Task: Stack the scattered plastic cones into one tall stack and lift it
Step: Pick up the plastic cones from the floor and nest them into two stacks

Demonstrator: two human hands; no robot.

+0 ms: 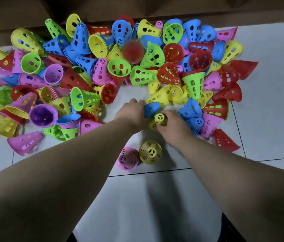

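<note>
Head view. Gripping a blue cone (152,109) with the left hand (132,111), just beside the right hand (171,126), itself curling round a yellow cone (160,119), narrow end up. Working at the near edge of the scattered cone heap (143,74) on the tiled floor (268,119). Probably best: lining up both axes, sliding blue squarely over yellow, seating fully, then adding to the upright pink cone (128,158) or upright yellow cone (150,151) standing nearer.

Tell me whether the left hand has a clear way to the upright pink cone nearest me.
Probably yes: the pink cone stands upright on bare floor with nothing over it. But the left hand grips a blue cone, so that must go first.
</note>
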